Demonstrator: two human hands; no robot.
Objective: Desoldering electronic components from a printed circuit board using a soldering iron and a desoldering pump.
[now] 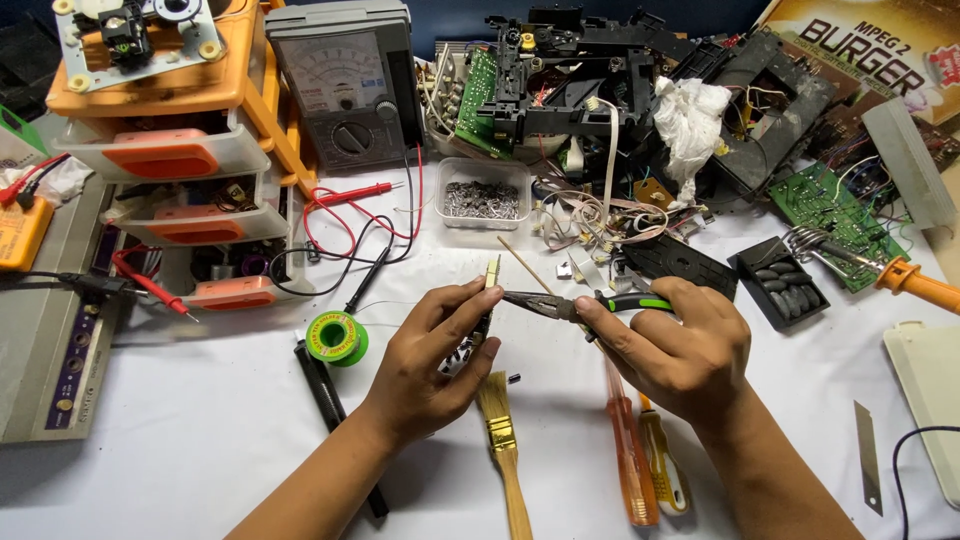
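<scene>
Left hand (pixel 432 352) was closed around a small part (pixel 491 272), pinching it between thumb and fingertips — pale tip stuck up above the fingers, dark lower end ran down past the palm; exact kind of part could not be told. Right hand (pixel 668 345) gripped the green-and-black handles of needle-nose pliers (pixel 560 304), jaws pointed left with the tip right at the small part, just under its pale end. Both hands were held above a white work table (pixel 200 420), near its middle. Under the hands lay a paint brush (pixel 500 430) with wooden handle, and right of it two screwdrivers (pixel 630 450) — one amber-handled, one yellow, side by side. A green spool of solder wire (pixel 337 338) sat left of the left hand, beside a black marker-like stick (pixel 325 390). Behind the hands: a clear tub of metal bits (pixel 485 195), an analog multimeter (pixel 345 85) with red and black probe leads, orange-fronted drawer organiser (pixel 170 150), and a heap of circuit boards and black plastic chassis (pixel 570 80). A soldering iron (pixel 900 280) with orange handle rested far right, a cutter blade (pixel 868 455) below it.
</scene>
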